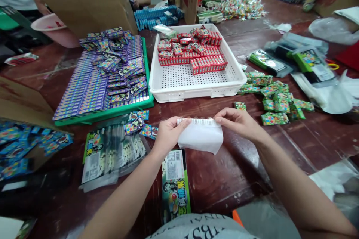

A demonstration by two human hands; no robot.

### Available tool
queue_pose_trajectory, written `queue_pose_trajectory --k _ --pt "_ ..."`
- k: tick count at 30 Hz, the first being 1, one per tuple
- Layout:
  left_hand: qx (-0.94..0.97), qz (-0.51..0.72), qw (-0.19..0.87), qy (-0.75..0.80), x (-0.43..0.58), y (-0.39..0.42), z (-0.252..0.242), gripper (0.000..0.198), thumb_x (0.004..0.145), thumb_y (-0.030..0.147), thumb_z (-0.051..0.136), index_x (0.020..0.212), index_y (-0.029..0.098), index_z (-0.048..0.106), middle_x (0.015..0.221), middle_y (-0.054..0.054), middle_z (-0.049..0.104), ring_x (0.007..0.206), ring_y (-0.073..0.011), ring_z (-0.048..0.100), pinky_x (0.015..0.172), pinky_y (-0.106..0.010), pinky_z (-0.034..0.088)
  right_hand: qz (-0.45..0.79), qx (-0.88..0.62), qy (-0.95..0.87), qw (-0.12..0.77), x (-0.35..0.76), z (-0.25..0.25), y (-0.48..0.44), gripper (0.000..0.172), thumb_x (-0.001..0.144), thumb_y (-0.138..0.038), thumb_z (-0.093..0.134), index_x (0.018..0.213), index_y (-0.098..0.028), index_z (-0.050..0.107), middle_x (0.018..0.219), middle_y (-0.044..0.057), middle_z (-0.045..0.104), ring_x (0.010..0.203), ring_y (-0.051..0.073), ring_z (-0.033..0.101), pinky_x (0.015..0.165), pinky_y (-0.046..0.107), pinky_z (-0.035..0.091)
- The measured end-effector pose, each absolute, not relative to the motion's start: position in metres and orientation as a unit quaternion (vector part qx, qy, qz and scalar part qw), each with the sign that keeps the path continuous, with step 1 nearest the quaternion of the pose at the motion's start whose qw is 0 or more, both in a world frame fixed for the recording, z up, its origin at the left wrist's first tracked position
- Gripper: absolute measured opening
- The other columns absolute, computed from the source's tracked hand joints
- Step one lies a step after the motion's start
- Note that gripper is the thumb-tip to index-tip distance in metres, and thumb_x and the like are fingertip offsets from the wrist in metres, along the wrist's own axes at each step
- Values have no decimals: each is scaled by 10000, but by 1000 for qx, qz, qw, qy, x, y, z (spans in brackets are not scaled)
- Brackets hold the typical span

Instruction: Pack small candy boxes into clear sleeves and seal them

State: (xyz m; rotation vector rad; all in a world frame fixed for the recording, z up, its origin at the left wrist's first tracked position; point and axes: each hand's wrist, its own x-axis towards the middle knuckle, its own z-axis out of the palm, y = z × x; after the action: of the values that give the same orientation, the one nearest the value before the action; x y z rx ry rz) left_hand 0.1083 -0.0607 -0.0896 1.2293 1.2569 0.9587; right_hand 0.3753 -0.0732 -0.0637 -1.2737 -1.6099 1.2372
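A white sheet [200, 139] with a row of round clear stickers or seals along its top edge is stretched between my two hands. My left hand [168, 133] pinches its left corner, thumb on top. At the opposite corner, my right hand [235, 120] grips the sheet between thumb and fingers. Below the sheet, a green and black printed candy packet [175, 190] lies on the table near my shirt. Several small blue candy packets [149, 130] are beside my left hand. One small green packet [239, 105] lies just beyond my right hand.
A white perforated tray [193, 93] holds red candy boxes. Left of it, a green tray [150, 99] carries purple boxes and packets. Clear printed bags [112, 157] lie at left, green packets [276, 101] at right. Wrapped candies [242, 5] and other people are across the table.
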Motion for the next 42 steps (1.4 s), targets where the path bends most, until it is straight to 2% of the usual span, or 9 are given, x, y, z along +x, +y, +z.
queue_pose_trajectory --k 5,9,13,17,21,27,33,38,42 --pt "527 384 538 534 111 -54 -95 452 770 578 784 728 140 680 681 -5 627 585 -105 493 502 -204 350 376 -507 -628 456 377 -65 -65 191 893 -407 727 935 -222 740 1031 50 747 968 196 674 883 330 514" --pt "539 386 543 515 122 -46 -100 445 779 577 777 737 145 681 681 2 630 584 -107 500 516 -213 361 439 -490 -623 423 371 -70 -59 444 875 -415 748 1269 -238 645 1012 44 743 869 180 682 792 333 542" --pt "584 366 490 534 141 -29 -105 434 835 570 718 737 148 699 681 -15 656 615 -145 564 545 -244 391 391 -488 -605 492 364 -61 -62 483 867 -359 766 1312 -261 605 882 9 706 793 166 654 777 343 545" --pt "689 317 379 530 128 -26 -101 484 822 572 747 1094 171 735 1069 -106 743 979 -269 673 838 -363 507 353 -512 -549 558 364 -46 -73 500 827 -248 811 1296 -291 641 886 31 708 796 162 667 778 346 545" --pt "752 279 251 542 72 -73 -97 449 921 432 687 1300 196 641 1324 -135 638 1249 -303 555 1080 -475 409 400 -522 -542 524 354 -47 -92 514 811 -226 824 1292 -296 655 879 41 707 818 172 684 781 344 556" --pt "726 213 401 516 9 -142 -101 140 936 260 640 1039 208 718 1097 -76 707 1051 -235 638 984 -441 478 575 -446 -562 394 284 -69 -112 545 868 -332 770 1363 -309 544 900 7 700 844 184 683 826 390 586" --pt "567 298 588 494 7 -157 -89 198 890 322 708 1043 197 696 978 -50 735 850 -170 681 774 -314 538 582 -383 -607 383 250 -76 -131 811 923 -342 697 1563 -464 214 1411 55 564 1081 220 678 987 489 570" --pt "570 319 567 502 8 -158 -89 197 871 348 733 989 192 750 972 -69 758 846 -184 697 791 -332 547 546 -443 -601 378 249 -60 -131 812 906 -357 716 1574 -387 255 992 25 700 966 231 677 912 468 566" --pt "587 311 550 506 11 -158 -91 186 883 320 702 1022 205 753 985 -59 769 859 -189 705 799 -337 554 623 -431 -586 288 238 -57 -123 768 873 -355 731 1526 -250 340 896 12 708 868 199 688 832 413 562"
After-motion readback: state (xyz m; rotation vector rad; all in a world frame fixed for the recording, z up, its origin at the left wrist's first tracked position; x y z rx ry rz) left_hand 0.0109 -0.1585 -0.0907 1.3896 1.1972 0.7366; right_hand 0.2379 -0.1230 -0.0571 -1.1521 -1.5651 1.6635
